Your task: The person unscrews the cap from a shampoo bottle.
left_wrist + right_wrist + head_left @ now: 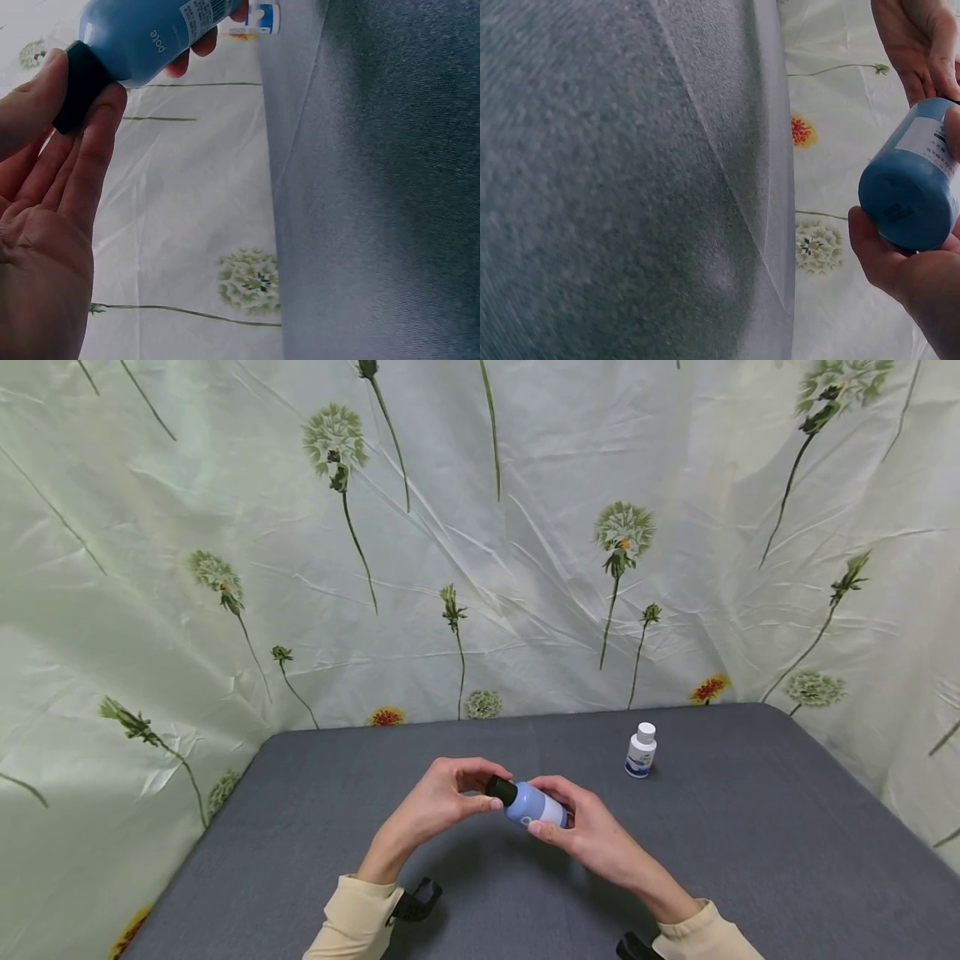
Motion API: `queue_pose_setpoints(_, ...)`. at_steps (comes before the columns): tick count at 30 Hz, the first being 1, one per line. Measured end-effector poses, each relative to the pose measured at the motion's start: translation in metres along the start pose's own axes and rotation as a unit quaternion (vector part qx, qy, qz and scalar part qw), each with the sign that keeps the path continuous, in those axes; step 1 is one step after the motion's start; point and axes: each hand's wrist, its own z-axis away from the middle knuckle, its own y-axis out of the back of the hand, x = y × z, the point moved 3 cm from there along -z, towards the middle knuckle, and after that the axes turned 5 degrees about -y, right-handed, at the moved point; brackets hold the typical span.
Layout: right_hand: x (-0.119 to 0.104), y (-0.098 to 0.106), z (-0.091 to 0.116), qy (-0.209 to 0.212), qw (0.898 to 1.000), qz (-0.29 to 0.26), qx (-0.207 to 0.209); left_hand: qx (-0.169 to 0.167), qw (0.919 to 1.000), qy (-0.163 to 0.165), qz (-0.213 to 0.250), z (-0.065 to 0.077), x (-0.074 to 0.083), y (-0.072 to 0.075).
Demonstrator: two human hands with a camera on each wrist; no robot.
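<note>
A blue bottle (534, 805) with a black cap (502, 789) is held tilted above the table, its capped end toward the left. My left hand (448, 797) pinches the cap between thumb and fingers; the left wrist view shows the cap (82, 86) seated against the bottle's shoulder. Around the bottle's body my right hand (588, 831) has a grip, thumb on the near side. In the right wrist view the bottle's round base (906, 202) faces the camera, and the cap is mostly hidden.
A small white bottle (641, 750) with a white cap stands upright at the back right of the dark grey table (337, 810). Behind the table hangs a pale curtain (525, 568) printed with dandelions.
</note>
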Motion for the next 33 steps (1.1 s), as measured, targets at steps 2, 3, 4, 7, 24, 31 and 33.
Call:
queue_pose_setpoints(2, 0.0, -0.001, -0.001, -0.004, 1.0, 0.003, 0.002, 0.002, 1.0, 0.001, 0.003, 0.001, -0.002, 0.001)
queue_pose_setpoints(3, 0.001, -0.002, -0.001, -0.006, 1.0, 0.003, 0.004, 0.002, 1.0, 0.0, 0.003, 0.001, -0.003, 0.001)
queue_pose_setpoints(4, 0.001, -0.003, -0.001, -0.006, 1.0, 0.006, 0.006, 0.003, 1.0, 0.0, 0.004, 0.001, -0.004, 0.001)
queue_pose_setpoints(7, 0.001, -0.004, -0.001, -0.007, 1.0, 0.011, 0.015, 0.003, 1.0, -0.003, 0.002, 0.0, -0.004, 0.002)
queue_pose_setpoints(24, -0.001, -0.012, 0.002, -0.018, 0.991, 0.074, 0.106, 0.021, 0.9991, 0.021, -0.031, -0.001, -0.001, 0.001)
queue_pose_setpoints(31, 0.003, -0.01, 0.001, -0.023, 0.994, 0.054, 0.091, 0.021, 0.9994, 0.027, -0.008, -0.003, -0.009, 0.0)
queue_pose_setpoints(33, 0.002, -0.01, 0.0, -0.019, 0.995, 0.048, 0.087, 0.021, 0.9994, 0.027, -0.002, -0.003, -0.01, 0.0)
